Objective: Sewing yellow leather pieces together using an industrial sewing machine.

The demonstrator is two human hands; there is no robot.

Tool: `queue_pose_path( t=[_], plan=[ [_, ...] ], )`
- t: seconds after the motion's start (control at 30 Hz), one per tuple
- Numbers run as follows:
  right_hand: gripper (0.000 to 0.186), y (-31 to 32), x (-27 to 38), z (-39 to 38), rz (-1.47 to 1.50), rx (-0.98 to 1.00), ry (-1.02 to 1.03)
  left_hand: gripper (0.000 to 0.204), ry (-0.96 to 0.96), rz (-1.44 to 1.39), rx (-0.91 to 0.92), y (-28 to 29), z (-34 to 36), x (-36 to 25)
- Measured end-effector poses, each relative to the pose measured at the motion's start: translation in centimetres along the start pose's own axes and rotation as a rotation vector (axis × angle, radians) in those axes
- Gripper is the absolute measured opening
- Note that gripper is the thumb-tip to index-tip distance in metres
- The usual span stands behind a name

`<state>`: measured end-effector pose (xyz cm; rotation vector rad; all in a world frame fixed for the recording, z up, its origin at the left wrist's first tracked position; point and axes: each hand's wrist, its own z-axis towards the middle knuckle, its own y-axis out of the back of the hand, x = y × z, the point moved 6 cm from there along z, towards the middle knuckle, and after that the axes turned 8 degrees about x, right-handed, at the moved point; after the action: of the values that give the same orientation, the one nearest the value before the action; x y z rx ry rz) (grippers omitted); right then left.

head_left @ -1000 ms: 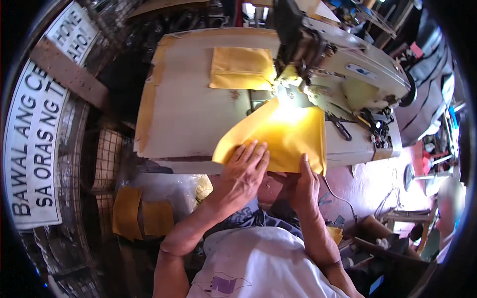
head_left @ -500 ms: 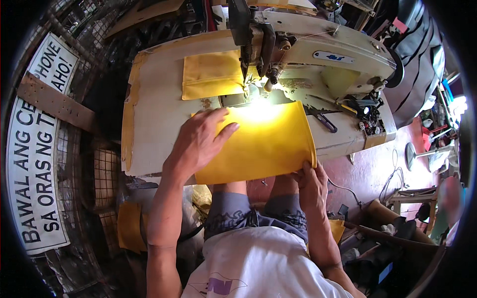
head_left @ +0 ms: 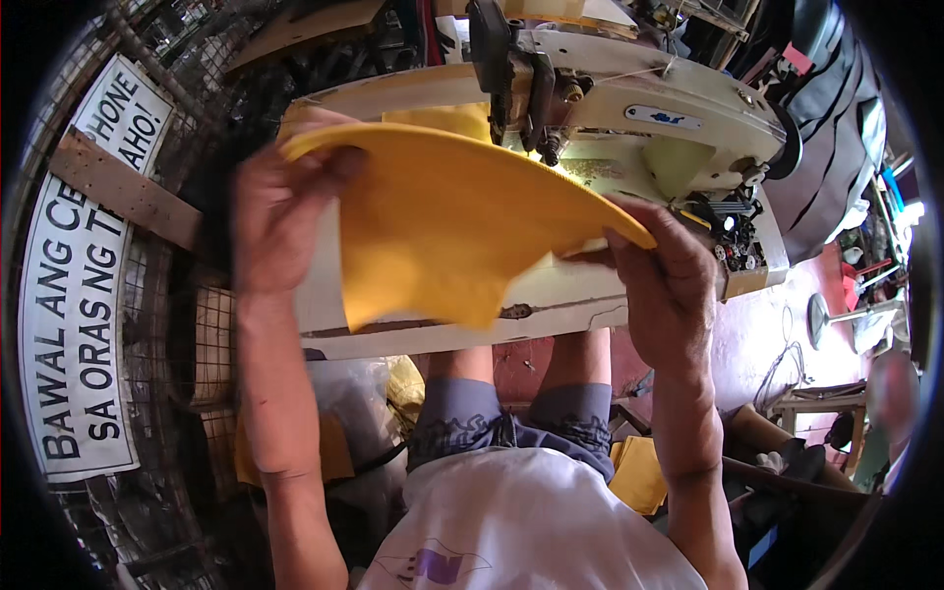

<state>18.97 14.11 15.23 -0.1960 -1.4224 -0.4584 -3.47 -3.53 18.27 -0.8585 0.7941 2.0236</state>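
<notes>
A yellow fabric panel hangs raised between my two hands, its upper edge bowed and its lower part drooping over the table. At the left end of that edge, my left hand pinches the cloth; it is slightly blurred. My right hand grips the right end corner between thumb and fingers. Just beyond the panel stands a sewing machine with its lamp lit; the panel hides part of the needle area. Another yellow fabric piece lies on the machine table, mostly covered from view.
The pale machine table has a worn front edge. Small tools and bobbins sit at its right end. More yellow pieces lie low at right. A wire mesh wall with a sign stands at left.
The yellow panel has been lifted off the table and stretched up between both hands. My left hand moved left and took hold of its edge; my right hand rose with its corner.
</notes>
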Motion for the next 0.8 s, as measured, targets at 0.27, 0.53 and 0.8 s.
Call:
queue_pose_path(
  t=[0.27,0.53,0.8],
  plan=[
    [0.048,-5.2,-5.2,-2.5,-0.459,0.305,0.476,0.041,0.022,0.725,0.144,-2.1,-10.7,-1.4],
    [0.047,-7.1,-11.1,-6.1,-0.718,0.337,0.439,0.051,0.314,0.907,0.406,-5.9,-19.3,4.9],
    [0.032,-7.7,-7.5,-6.1,-0.554,0.258,0.315,0.011,0.253,0.407,0.118,-3.3,-17.6,3.5]
  ],
)
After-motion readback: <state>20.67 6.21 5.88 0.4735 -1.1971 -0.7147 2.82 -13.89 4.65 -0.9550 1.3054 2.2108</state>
